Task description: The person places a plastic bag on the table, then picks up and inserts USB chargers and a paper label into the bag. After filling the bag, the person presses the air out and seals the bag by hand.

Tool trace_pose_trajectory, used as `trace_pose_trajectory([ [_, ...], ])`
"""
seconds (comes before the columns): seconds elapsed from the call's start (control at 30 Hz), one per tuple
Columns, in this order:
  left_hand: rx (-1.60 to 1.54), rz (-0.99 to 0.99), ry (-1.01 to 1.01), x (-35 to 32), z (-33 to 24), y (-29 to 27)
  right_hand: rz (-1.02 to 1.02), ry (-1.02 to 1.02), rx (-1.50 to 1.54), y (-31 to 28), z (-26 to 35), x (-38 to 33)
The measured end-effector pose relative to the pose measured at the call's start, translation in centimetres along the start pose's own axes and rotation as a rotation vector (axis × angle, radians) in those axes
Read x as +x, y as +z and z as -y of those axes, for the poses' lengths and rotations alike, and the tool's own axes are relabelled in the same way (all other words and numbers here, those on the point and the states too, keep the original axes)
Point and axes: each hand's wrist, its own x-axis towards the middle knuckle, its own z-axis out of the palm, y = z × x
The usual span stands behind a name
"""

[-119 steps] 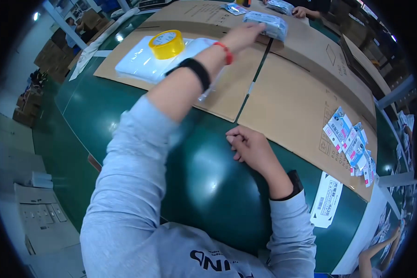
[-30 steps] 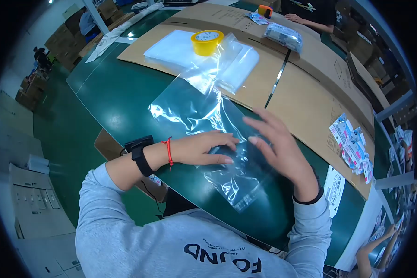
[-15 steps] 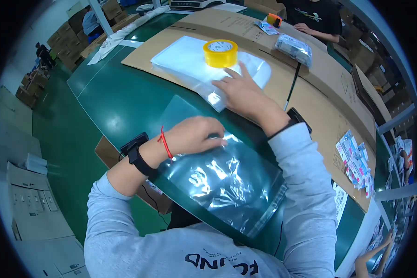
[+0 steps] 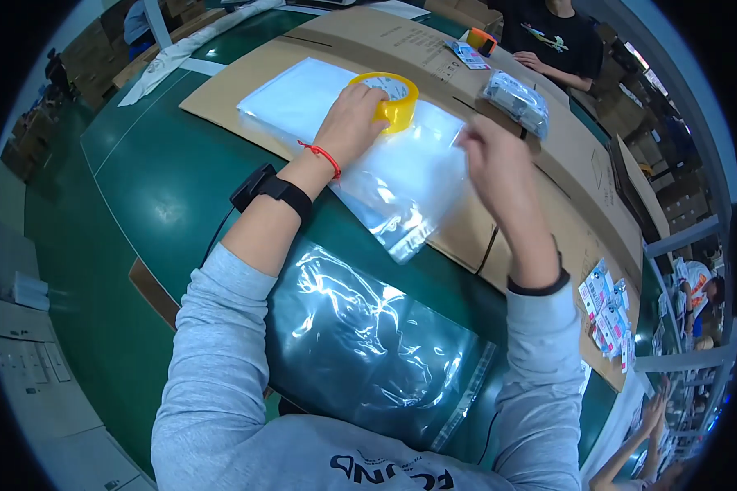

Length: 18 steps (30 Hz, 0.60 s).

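While the left hand [image 4: 354,114] presses down on the yellow tape roll [image 4: 387,96] atop the stack of clear bags [image 4: 319,102], I've got the right hand [image 4: 491,159] pinching one clear bag [image 4: 409,176] by its top corner, lifted off the cardboard [image 4: 246,74]. It looks light, limp and slick; I'd grip the edge. Another bag [image 4: 368,348] lies on the green surface [image 4: 155,196] near me.
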Motion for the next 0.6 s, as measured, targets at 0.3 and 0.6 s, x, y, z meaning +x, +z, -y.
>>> trace_pose_trajectory([
  [0.3, -0.248, -0.09, -0.078, 1.6, 3.2, -1.7, 0.181, -0.115, -0.06, 9.1, -1.7, 3.5],
  [0.6, 0.032, 0.177, 0.037, 1.4, 3.3, -1.8, 0.096, -0.068, -0.009, 10.6, -3.4, 5.4],
])
